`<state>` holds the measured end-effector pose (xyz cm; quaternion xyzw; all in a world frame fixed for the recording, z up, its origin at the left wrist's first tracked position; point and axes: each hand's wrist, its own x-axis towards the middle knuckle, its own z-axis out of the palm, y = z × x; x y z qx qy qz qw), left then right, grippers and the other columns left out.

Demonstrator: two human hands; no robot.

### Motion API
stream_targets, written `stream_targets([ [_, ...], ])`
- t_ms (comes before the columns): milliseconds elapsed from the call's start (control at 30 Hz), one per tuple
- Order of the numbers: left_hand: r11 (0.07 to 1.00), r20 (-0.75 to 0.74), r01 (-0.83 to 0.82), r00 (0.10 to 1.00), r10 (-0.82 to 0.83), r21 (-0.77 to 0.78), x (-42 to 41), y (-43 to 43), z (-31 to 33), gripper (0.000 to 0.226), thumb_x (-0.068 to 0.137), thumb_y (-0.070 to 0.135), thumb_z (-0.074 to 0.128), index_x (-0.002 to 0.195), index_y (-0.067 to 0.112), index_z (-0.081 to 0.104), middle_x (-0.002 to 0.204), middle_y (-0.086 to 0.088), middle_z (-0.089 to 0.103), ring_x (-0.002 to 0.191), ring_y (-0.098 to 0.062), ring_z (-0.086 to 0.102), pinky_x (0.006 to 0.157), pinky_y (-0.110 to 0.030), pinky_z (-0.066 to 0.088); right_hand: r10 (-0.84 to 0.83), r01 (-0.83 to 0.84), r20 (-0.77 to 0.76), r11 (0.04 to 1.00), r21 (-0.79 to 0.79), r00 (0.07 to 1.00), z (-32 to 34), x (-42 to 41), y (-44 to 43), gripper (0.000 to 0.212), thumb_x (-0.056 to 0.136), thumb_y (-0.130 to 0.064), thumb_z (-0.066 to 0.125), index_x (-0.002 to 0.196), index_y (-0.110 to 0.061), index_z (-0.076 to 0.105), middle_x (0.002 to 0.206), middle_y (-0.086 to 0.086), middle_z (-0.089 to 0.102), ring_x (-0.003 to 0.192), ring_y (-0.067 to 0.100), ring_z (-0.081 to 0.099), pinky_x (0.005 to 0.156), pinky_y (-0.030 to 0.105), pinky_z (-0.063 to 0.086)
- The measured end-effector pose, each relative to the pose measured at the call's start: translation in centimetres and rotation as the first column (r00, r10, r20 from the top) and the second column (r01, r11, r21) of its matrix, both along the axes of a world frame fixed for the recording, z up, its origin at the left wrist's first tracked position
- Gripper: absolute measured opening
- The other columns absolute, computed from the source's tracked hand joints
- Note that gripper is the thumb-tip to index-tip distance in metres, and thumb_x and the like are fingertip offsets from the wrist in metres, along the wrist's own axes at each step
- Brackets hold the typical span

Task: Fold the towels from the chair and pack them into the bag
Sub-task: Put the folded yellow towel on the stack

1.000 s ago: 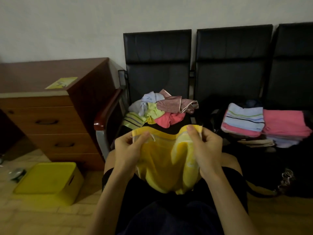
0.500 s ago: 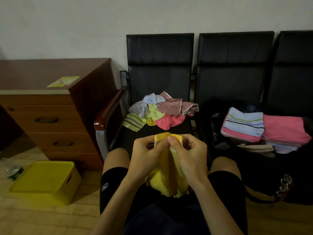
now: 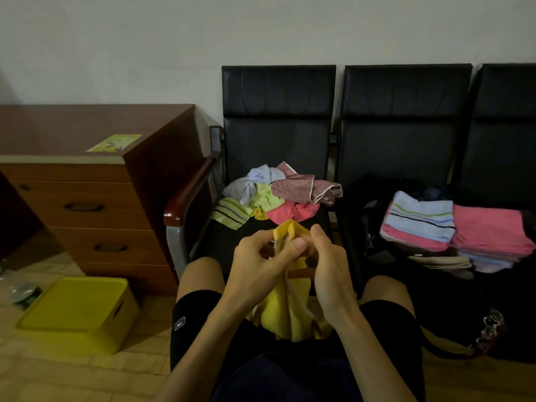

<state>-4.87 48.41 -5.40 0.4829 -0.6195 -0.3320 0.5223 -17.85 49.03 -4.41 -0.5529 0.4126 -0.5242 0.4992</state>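
Yellow towel point(image 3: 285, 309) bunched over lap; unfolded towels point(image 3: 272, 195) on chair point(image 3: 278, 117)

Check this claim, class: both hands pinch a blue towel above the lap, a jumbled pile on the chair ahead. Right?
Wrong colour: in the head view the towel pinched by the left hand and right hand is yellow, not blue. The jumbled pile lies on the chair ahead.

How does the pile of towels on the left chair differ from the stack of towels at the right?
The pile of towels is crumpled and loose; the stack of towels is folded flat, edges straight. The pile lies on the seat of the left chair; the stack sits on a black bag. The pile has green and maroon cloth; the stack shows none. Both include pink and pale blue towels.
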Motion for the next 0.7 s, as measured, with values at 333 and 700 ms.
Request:
stream_targets([
  [333,0.996,0.026,-0.050,0.998,0.052,-0.074,0.7,-2.5,2.1,0.027,0.099,0.022,0.059,0.079,0.008,0.070,0.072,-0.007,0.069,0.068,-0.024,0.066,0.066,-0.045,0.055,-0.265,0.267,0.068,0.964,-0.011,0.962,-1.5,-1.7,-3.8,0.011,0.094,-0.020,0.065,0.101,-0.024,0.071,0.093,0.003,0.071,0.089,0.021,0.069,0.064,0.031,0.057],
  [700,0.974,0.210,0.222,0.951,-0.227,0.045,4.2,-6.1,9.1,0.032,0.104,0.024,0.042,0.098,0.001,0.063,0.087,-0.012,0.063,0.079,-0.020,0.065,0.075,-0.031,0.057,0.137,-0.153,0.132,0.981,0.119,0.982,3.0,-6.6,-12.0,0.029,0.061,-0.026,0.081,0.086,-0.013,0.077,0.088,0.003,0.077,0.083,0.017,0.074,0.073,0.035,0.061],
])
